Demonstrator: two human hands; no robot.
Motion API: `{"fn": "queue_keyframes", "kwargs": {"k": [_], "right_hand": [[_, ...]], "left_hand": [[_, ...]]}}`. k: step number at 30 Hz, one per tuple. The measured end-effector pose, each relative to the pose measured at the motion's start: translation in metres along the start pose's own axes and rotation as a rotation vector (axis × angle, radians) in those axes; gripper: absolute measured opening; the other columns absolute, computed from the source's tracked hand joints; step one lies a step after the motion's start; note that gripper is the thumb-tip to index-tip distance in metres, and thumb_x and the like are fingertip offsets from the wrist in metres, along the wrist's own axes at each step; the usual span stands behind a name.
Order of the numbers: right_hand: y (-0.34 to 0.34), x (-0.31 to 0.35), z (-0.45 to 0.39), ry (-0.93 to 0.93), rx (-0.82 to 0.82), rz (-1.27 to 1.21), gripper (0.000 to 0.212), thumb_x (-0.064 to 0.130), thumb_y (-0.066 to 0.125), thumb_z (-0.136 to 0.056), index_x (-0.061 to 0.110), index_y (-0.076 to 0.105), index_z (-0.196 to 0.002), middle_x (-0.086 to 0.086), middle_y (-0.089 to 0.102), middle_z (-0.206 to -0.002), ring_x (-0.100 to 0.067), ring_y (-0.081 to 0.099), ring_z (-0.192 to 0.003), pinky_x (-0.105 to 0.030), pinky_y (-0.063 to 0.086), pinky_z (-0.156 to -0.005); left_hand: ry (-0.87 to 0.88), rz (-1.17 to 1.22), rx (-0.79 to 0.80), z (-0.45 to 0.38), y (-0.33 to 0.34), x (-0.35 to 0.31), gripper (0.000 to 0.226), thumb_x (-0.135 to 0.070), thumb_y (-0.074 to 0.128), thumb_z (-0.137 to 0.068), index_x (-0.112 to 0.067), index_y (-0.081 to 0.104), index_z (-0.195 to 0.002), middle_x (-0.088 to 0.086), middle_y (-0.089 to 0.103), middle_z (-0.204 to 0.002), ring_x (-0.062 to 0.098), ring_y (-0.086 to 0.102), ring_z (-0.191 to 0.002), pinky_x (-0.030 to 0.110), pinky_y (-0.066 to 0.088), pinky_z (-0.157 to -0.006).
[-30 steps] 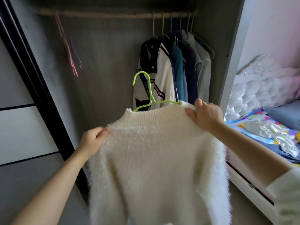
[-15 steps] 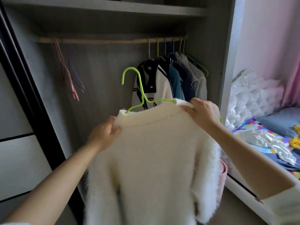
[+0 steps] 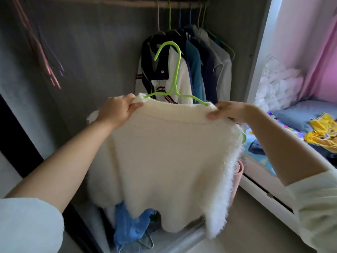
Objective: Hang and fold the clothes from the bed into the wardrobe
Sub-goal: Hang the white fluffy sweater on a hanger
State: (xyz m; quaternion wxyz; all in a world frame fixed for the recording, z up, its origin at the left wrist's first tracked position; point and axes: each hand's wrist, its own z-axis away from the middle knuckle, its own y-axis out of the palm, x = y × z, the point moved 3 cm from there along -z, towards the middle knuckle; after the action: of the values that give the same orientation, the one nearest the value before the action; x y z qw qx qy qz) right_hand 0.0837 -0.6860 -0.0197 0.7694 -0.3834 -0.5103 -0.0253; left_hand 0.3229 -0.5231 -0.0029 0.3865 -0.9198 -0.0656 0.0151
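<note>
Grey wardrobe holds hung jackets. Left hand, right hand pinch fluffy cream sweater shoulders on lime-green plastic hanger.

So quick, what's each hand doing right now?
Left hand: closed, pinching the sweater at its collar's left end.
Right hand: closed, gripping the sweater's right shoulder, over the green hanger.

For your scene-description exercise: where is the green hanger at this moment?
In the head view, centre frame, the green hanger sits inside the cream sweater, held up between both hands, its hook below the wardrobe rail, in front of the hung clothes.
</note>
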Motion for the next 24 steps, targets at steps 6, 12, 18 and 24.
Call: {"fn": "queue_keyframes", "kwargs": {"k": [6, 12, 18, 24], "right_hand": [[0.007, -0.002, -0.026, 0.032, -0.014, -0.081, 0.024, 0.032, 0.051, -0.088, 0.009, 0.057, -0.092, 0.000, 0.066, -0.066, -0.011, 0.062, -0.057, -0.026, 0.054, -0.060], [0.008, 0.008, -0.073, -0.203, -0.300, 0.419, 0.033, 0.032, 0.048, -0.094, 0.012, 0.048, -0.067, 0.003, 0.043, -0.060, -0.007, 0.038, -0.052, -0.018, 0.032, -0.046], [-0.006, 0.052, -0.096, -0.366, -0.449, 0.147, 0.026, 0.019, 0.060, -0.088, -0.004, 0.058, -0.075, -0.007, 0.043, -0.063, -0.016, 0.038, -0.057, -0.023, 0.030, -0.049], [-0.043, 0.129, -0.121, -0.357, -0.500, -0.257, 0.011, 0.008, 0.066, -0.081, -0.001, 0.064, -0.074, -0.012, 0.058, -0.062, -0.024, 0.054, -0.056, -0.034, 0.047, -0.064]], "left_hand": [[0.113, 0.032, 0.029, -0.023, 0.019, 0.027, 0.105, -0.079, 0.003, -0.078, 0.010, 0.059, -0.076, 0.029, 0.061, -0.065, 0.044, 0.061, -0.059, 0.030, 0.029, -0.054], [-0.023, 0.183, 0.040, -0.044, 0.042, 0.062, 0.087, -0.072, 0.023, -0.084, 0.003, 0.055, -0.053, 0.023, 0.054, -0.052, 0.023, 0.047, -0.049, 0.031, 0.024, -0.052], [-0.362, 0.362, 0.251, -0.083, 0.055, 0.101, 0.053, -0.042, 0.038, -0.096, 0.004, 0.065, -0.097, 0.009, 0.058, -0.093, 0.014, 0.050, -0.091, 0.023, 0.033, -0.066], [-0.422, -0.076, 0.132, -0.170, 0.031, 0.144, 0.044, -0.032, 0.047, -0.094, -0.007, 0.049, -0.130, 0.020, 0.049, -0.133, 0.035, 0.047, -0.122, 0.036, 0.039, -0.099]]}}
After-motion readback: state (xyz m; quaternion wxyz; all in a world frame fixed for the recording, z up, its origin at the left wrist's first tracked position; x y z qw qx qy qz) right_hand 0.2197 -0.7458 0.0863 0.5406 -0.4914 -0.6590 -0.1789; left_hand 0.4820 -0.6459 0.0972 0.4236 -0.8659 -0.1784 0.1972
